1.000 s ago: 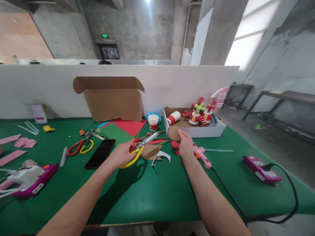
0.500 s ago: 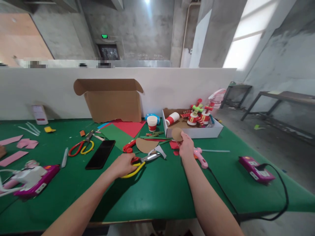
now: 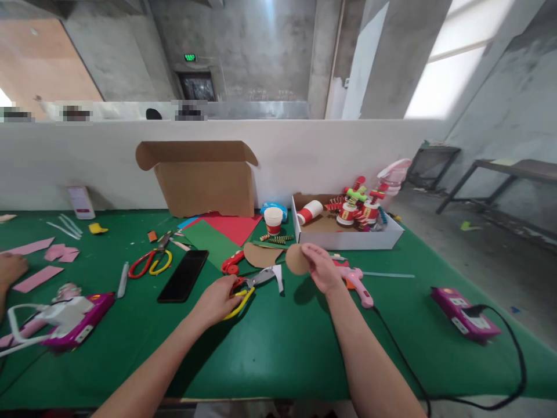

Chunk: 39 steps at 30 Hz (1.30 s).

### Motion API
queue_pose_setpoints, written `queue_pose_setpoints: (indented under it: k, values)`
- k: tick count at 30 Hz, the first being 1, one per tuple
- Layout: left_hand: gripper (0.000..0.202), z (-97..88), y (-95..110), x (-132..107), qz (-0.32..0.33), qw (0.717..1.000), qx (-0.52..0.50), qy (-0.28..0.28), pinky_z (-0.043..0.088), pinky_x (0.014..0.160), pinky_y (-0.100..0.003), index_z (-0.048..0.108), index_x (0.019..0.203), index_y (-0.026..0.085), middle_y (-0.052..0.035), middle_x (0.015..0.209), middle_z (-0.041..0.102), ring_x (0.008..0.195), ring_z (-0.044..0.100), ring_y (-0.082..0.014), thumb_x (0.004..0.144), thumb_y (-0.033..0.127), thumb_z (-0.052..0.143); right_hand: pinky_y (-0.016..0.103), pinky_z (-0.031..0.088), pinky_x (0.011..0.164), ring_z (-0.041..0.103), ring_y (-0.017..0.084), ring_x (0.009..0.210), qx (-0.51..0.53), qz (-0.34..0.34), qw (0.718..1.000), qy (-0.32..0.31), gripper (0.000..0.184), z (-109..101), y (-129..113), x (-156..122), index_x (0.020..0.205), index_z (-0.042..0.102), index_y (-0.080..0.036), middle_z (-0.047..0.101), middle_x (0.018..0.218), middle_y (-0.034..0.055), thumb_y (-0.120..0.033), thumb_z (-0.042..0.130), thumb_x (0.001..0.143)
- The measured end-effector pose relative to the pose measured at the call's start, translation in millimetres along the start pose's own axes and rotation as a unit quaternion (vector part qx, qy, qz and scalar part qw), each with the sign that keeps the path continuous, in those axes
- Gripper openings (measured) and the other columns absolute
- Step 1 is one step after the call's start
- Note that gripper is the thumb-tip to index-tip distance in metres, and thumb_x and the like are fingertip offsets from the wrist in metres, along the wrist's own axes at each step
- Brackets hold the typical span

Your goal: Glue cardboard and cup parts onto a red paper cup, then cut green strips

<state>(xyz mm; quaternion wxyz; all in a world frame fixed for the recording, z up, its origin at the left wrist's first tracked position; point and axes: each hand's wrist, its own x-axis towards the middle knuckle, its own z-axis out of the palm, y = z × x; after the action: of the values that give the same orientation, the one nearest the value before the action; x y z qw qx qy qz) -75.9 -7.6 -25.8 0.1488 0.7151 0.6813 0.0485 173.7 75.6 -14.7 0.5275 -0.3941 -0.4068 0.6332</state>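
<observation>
My left hand (image 3: 216,302) rests on the green table with its fingers around the red and yellow handles of a pair of scissors (image 3: 249,287), whose blades lie flat and point right. My right hand (image 3: 322,268) is raised a little above the table and pinches a round brown cardboard disc (image 3: 297,259). A larger piece of brown cardboard (image 3: 260,254) lies just behind the scissors, with a white paper scrap (image 3: 277,276) at the blade tips. A pink glue gun (image 3: 357,281) lies right of my right hand.
A white box (image 3: 348,238) holds paper-cup crafts. An open brown carton (image 3: 204,177), red and green paper sheets (image 3: 221,229), a paper cup (image 3: 273,220), a black phone (image 3: 183,275), second scissors (image 3: 150,261) and purple power strips (image 3: 465,313) are around. Another person's hand (image 3: 11,268) shows at far left.
My left hand lowered the scissors to the table. My right hand lifted the brown disc from near the white box and brought it left toward the middle.
</observation>
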Motion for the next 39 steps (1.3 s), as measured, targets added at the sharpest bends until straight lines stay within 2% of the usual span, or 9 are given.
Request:
queue_pose_setpoints:
  k: [2, 4, 12, 20, 25, 27, 30, 34, 39]
  values:
    - [0.016, -1.1, 0.7, 2.9, -0.007, 1.000, 0.002, 0.008, 0.042, 0.073, -0.028, 0.059, 0.095, 0.018, -0.0091, 0.102, 0.069, 0.093, 0.065, -0.0230, 0.080, 0.025, 0.059, 0.022, 0.035, 0.057, 0.049, 0.012, 0.064, -0.055, 0.023, 0.993, -0.103, 0.036, 2.7, 1.2, -5.0, 0.068, 0.067, -0.018, 0.060, 0.066, -0.0016, -0.048, 0.082, 0.055]
    - [0.015, -3.8, 3.5, 3.3, -0.014, 1.000, 0.008, 0.000, 0.042, 0.072, -0.029, 0.059, 0.093, 0.019, -0.0090, 0.101, 0.070, 0.093, 0.065, -0.0243, 0.080, 0.026, 0.059, 0.023, 0.034, 0.058, 0.046, 0.011, 0.062, -0.109, 0.026, 0.983, -0.146, 0.035, 4.1, 3.9, -6.3, 0.067, 0.066, -0.018, 0.057, 0.064, -0.0028, -0.049, 0.080, 0.060]
    - [0.016, -8.1, 9.9, -9.3, -0.009, 1.000, 0.014, -0.012, 0.044, 0.076, -0.030, 0.058, 0.093, 0.020, -0.0078, 0.102, 0.069, 0.097, 0.064, -0.0250, 0.077, 0.022, 0.058, 0.023, 0.032, 0.057, 0.045, 0.011, 0.059, -0.206, -0.012, 0.967, -0.150, 0.030, 10.6, 10.2, -4.8, 0.061, 0.067, -0.018, 0.056, 0.058, -0.0038, -0.046, 0.075, 0.066]
    - [0.028, 8.3, 15.5, -4.4, 0.008, 0.999, -0.033, 0.016, 0.044, 0.090, -0.035, 0.058, 0.105, 0.017, -0.0132, 0.110, 0.064, 0.104, 0.060, -0.0266, 0.078, 0.023, 0.062, 0.021, 0.039, 0.055, 0.054, 0.011, 0.060, -0.005, 0.034, 0.999, -0.004, 0.038, 7.9, 17.9, 3.9, 0.063, 0.070, -0.016, 0.065, 0.061, -0.0016, -0.046, 0.088, 0.047]
    - [0.014, -3.5, 23.7, 15.0, 0.070, 0.994, -0.036, 0.069, 0.044, 0.085, -0.035, 0.062, 0.093, 0.018, -0.0105, 0.098, 0.064, 0.098, 0.058, -0.0258, 0.086, 0.027, 0.055, 0.021, 0.041, 0.053, 0.057, 0.013, 0.059, 0.029, 0.039, 0.997, 0.056, 0.041, 3.7, 19.8, 10.5, 0.065, 0.072, -0.017, 0.068, 0.063, -0.0009, -0.045, 0.089, 0.041]
    - [0.023, -10.9, 31.5, 28.4, 0.088, 0.990, -0.070, 0.079, 0.045, 0.081, -0.032, 0.063, 0.105, 0.018, -0.0093, 0.098, 0.066, 0.096, 0.059, -0.0239, 0.084, 0.023, 0.054, 0.021, 0.041, 0.051, 0.056, 0.012, 0.057, 0.030, 0.041, 0.997, 0.061, 0.041, 3.6, 20.5, 10.9, 0.064, 0.072, -0.017, 0.068, 0.061, -0.0009, -0.045, 0.089, 0.040]
    - [0.047, -18.5, 45.2, 48.3, 0.110, 0.989, -0.102, 0.015, 0.043, 0.069, -0.028, 0.058, 0.125, 0.019, -0.0050, 0.090, 0.067, 0.084, 0.061, -0.0207, 0.078, 0.015, 0.057, 0.021, 0.040, 0.050, 0.056, 0.012, 0.056, 0.033, 0.037, 0.996, 0.072, 0.041, 2.4, 21.2, 10.9, 0.064, 0.072, -0.016, 0.067, 0.060, -0.0009, -0.044, 0.089, 0.040]
    - [0.024, -24.7, 51.6, 60.1, 0.155, 0.981, -0.110, -0.026, 0.040, 0.063, -0.025, 0.068, 0.091, 0.019, -0.0014, 0.078, 0.065, 0.074, 0.058, -0.0175, 0.073, 0.012, 0.054, 0.021, 0.041, 0.050, 0.057, 0.013, 0.057, 0.042, 0.028, 0.994, 0.096, 0.038, -2.2, 21.8, 12.5, 0.064, 0.071, -0.017, 0.068, 0.061, -0.0006, -0.043, 0.088, 0.040]
    - [0.014, -36.8, 37.0, 53.0, 0.176, 0.963, -0.200, 0.048, 0.043, 0.067, -0.024, 0.062, 0.076, 0.018, -0.0010, 0.077, 0.065, 0.074, 0.057, -0.0154, 0.082, 0.026, 0.052, 0.020, 0.040, 0.049, 0.056, 0.012, 0.056, 0.053, 0.031, 0.992, 0.109, 0.038, -2.8, 24.0, 14.8, 0.062, 0.070, -0.018, 0.067, 0.060, -0.0017, -0.042, 0.088, 0.039]
